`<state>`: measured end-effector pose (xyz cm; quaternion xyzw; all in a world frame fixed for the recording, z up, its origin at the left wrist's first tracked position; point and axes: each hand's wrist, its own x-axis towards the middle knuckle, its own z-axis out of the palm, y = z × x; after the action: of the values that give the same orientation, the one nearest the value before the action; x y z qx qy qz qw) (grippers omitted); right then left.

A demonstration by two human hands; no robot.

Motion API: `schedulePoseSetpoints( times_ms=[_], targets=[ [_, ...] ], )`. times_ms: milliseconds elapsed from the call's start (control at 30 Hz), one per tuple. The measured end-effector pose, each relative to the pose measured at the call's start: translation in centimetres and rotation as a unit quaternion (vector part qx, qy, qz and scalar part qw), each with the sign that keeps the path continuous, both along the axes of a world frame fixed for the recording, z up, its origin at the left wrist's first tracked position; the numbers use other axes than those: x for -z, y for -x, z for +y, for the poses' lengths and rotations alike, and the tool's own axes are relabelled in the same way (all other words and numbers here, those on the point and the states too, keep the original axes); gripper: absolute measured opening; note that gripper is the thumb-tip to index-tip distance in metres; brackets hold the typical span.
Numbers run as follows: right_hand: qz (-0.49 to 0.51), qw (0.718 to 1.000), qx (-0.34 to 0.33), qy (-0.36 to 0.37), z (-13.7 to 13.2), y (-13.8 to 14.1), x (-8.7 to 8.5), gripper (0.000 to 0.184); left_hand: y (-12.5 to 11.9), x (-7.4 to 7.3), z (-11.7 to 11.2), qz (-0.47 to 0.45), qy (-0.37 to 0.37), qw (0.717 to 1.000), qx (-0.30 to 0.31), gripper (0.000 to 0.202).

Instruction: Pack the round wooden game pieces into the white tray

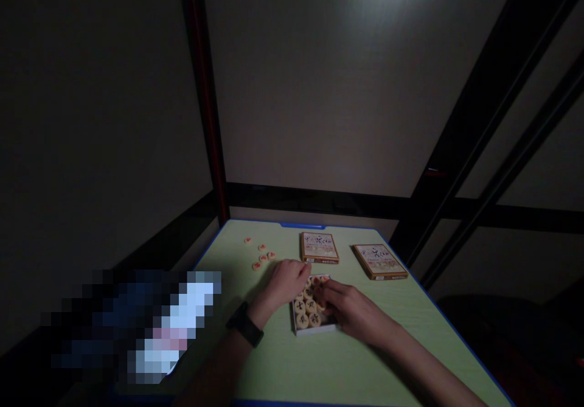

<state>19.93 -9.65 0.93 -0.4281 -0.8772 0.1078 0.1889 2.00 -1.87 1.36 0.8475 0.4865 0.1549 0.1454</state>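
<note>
A small open white-edged box [318, 330] sits on the table, holding several round wooden Chinese chess pieces [302, 320] laid in rows, with dark and red characters. My left hand [288, 279], with a dark band on its wrist, is curled at the box's far left corner; what its fingers hold, if anything, is hidden. From the right, my right hand [349, 303] reaches into the box, its fingers bent and closed over a piece among the others. To the left of the box, several loose red-marked pieces [262, 258] lie on the tabletop.
Two printed Chinese chess box lids or boxes [319, 247] [379, 261] lie flat toward the far side and right. The pale green table [387, 370] has a blue edge. A blurred-out bright patch [177, 328] covers the left side. Panelled walls stand behind.
</note>
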Motion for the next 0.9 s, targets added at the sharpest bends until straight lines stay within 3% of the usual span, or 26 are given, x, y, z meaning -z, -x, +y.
schedulePoseSetpoints(
  times_ms=[233, 467, 567, 633, 733, 800, 900],
  targets=[
    [-0.003, 1.000, 0.015, 0.011, -0.2, 0.0, -0.4, 0.024, 0.3, -0.2, 0.5, -0.018, -0.012, 1.000, -0.020, 0.046],
    [0.033, 0.999, 0.010, 0.009, 0.0, -0.3, 0.1, 0.023, 3.9, -2.3, 3.2, -0.051, -0.109, 0.976, -0.184, 0.029],
    [0.033, 0.999, 0.011, 0.007, 0.2, -0.4, 0.7, 0.020, 6.5, -2.8, 4.2, 0.012, -0.086, 0.964, -0.251, 0.029],
    [0.031, 0.999, 0.014, 0.007, 0.3, -0.5, 0.9, 0.019, 8.0, -2.6, 4.5, 0.058, -0.047, 0.967, -0.245, 0.028],
    [0.033, 0.999, 0.021, 0.015, 0.2, -0.4, 0.8, 0.021, 9.3, -1.3, 4.9, 0.079, 0.018, 0.978, -0.190, 0.019],
    [0.039, 0.999, 0.026, 0.023, -0.1, -0.5, 0.3, 0.023, 9.5, -0.2, 5.2, 0.082, 0.039, 0.982, -0.166, 0.027],
    [0.061, 0.997, 0.033, 0.025, -0.4, -0.7, -0.9, 0.021, 9.5, 0.9, 5.5, 0.077, 0.045, 0.984, -0.153, 0.022]
  ],
)
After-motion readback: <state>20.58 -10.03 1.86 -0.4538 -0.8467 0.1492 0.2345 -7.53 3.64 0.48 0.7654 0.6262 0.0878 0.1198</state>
